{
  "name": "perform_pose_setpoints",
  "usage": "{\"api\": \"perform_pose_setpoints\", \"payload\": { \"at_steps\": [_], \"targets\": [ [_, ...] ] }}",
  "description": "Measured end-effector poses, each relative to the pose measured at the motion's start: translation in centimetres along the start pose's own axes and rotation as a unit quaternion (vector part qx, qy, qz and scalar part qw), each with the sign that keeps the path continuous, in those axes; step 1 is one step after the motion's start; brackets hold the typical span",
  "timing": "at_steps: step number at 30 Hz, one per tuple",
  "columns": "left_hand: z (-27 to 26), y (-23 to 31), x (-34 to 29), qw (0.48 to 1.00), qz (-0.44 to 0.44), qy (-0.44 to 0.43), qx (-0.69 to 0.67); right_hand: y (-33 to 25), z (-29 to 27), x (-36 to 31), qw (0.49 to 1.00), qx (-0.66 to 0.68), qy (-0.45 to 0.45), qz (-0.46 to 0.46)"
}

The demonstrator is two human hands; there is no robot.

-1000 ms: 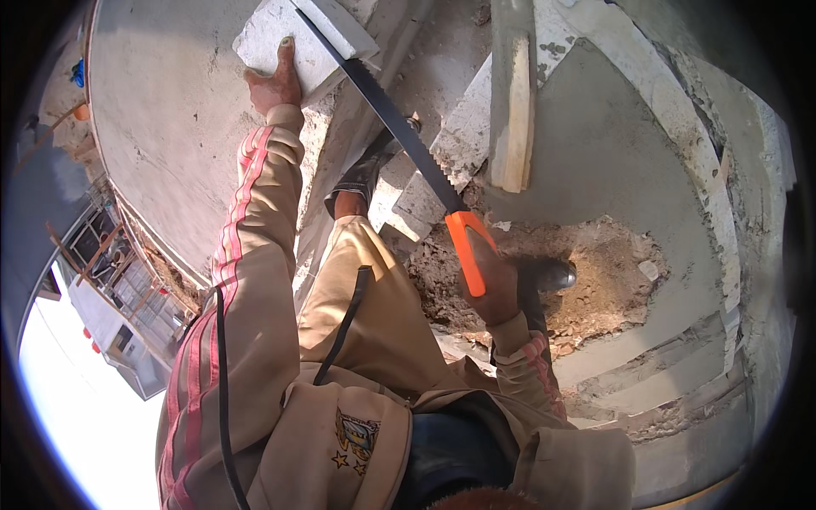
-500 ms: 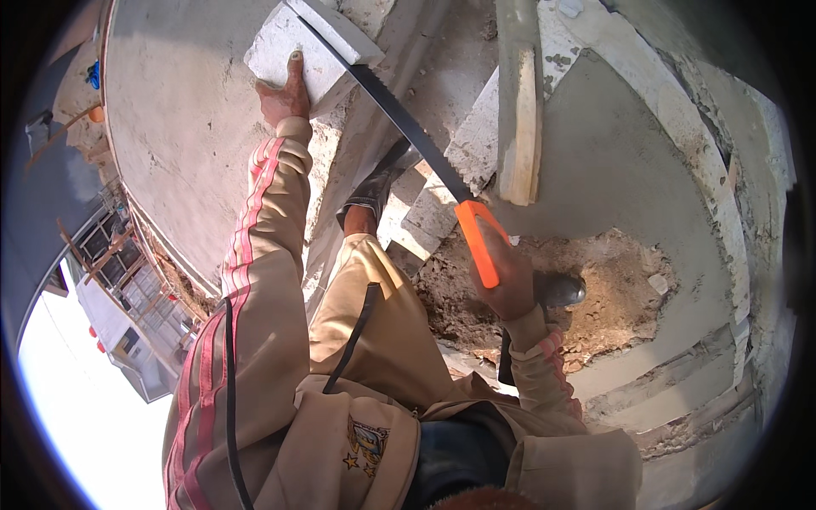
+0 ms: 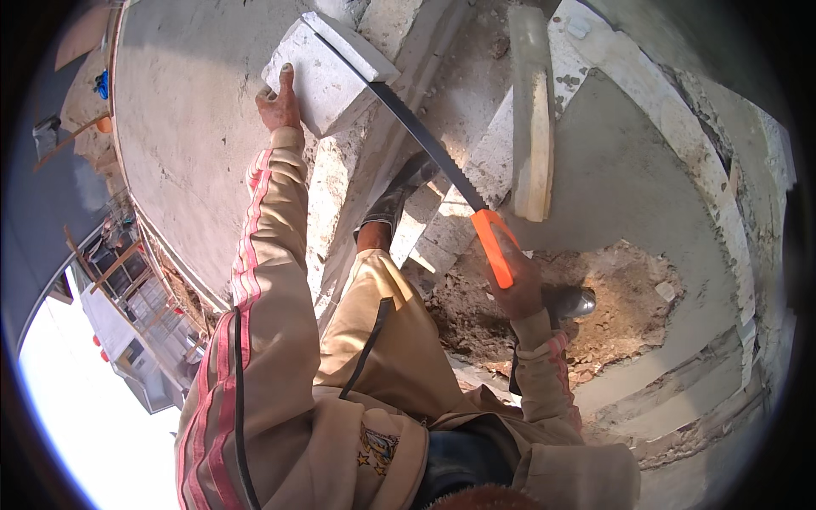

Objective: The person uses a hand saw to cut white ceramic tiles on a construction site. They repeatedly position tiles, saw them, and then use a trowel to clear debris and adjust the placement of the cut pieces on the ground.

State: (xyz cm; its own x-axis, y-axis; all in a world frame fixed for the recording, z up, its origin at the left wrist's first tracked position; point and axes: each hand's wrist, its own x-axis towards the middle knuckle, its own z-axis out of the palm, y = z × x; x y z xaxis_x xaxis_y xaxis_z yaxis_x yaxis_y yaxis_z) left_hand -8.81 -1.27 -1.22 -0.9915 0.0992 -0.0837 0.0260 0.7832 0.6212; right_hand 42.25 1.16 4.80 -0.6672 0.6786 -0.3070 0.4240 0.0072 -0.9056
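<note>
My left hand [image 3: 280,104] grips the left side of a pale white block [image 3: 327,89], its thumb up on the block's face and its other fingers mostly hidden. The block rests on a grey masonry ledge at the upper left. A handsaw [image 3: 425,143] sits in a long cut near the block's far right edge, with a thin slab [image 3: 353,44] beyond the blade. Its toothed blade slants down to the right, out of the block, to an orange handle [image 3: 493,246]. Around that handle my right hand [image 3: 517,289] is closed.
A broad grey plastered surface [image 3: 187,127] extends at left. Pale strips, including a narrow upright piece [image 3: 531,144], lie right of the saw. Below is a broken patch of soil and rubble [image 3: 629,297], my shoe [image 3: 571,302] beside it. Wooden poles [image 3: 115,268] show far left.
The view has shifted, so the scene sits lower and farther right. My left hand has moved left on the block. The saw is slightly farther forward through the cut.
</note>
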Motion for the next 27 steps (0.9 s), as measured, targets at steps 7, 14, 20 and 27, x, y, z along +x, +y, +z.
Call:
{"api": "perform_pose_setpoints", "payload": {
  "at_steps": [7,14,20,27],
  "targets": [
    [-0.4,4.7,12.2,0.854,0.132,-0.476,0.164,1.6,2.1,-0.9,0.998,-0.031,0.049,0.027],
    [0.8,7.2,12.6,0.770,0.147,-0.588,0.201,0.3,2.5,-0.3,0.993,-0.074,0.037,0.086],
    [-0.9,8.9,8.8,0.800,0.196,-0.536,0.183,-0.3,2.0,-4.8,0.993,0.009,0.024,0.113],
    [-6.3,11.4,2.2,0.796,0.457,-0.302,0.256,-12.9,-1.3,-7.4,0.992,-0.055,-0.004,0.115]
  ]
}}
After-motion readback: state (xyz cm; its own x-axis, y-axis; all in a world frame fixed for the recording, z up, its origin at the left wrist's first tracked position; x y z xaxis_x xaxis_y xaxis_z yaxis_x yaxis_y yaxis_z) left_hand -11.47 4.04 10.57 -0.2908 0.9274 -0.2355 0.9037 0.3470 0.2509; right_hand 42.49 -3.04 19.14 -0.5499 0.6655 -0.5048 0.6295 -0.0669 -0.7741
